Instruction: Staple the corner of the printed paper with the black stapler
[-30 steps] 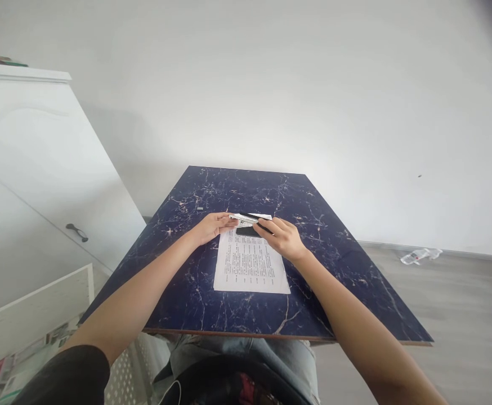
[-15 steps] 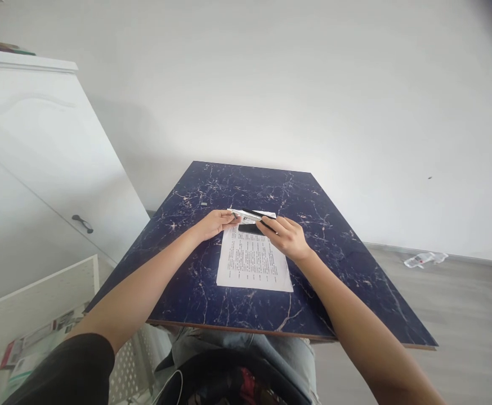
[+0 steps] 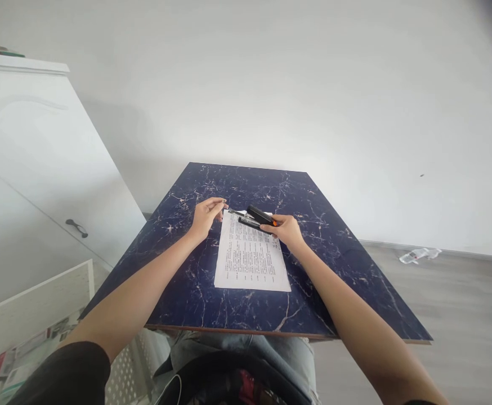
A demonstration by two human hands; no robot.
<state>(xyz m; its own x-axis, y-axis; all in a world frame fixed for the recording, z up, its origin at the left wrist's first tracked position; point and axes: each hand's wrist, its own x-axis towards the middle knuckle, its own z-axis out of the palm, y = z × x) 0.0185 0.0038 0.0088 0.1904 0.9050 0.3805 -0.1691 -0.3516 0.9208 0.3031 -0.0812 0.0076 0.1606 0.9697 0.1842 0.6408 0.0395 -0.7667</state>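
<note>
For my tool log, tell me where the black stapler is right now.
In the head view, the black stapler is held in the right hand, over the far part of the printed sheet on the blue table, right of the left hand.

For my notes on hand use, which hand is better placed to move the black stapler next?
Probably the right hand: it grips the black stapler over the printed paper. The left hand is by the paper's far left corner, and whether it holds anything is unclear.
</note>
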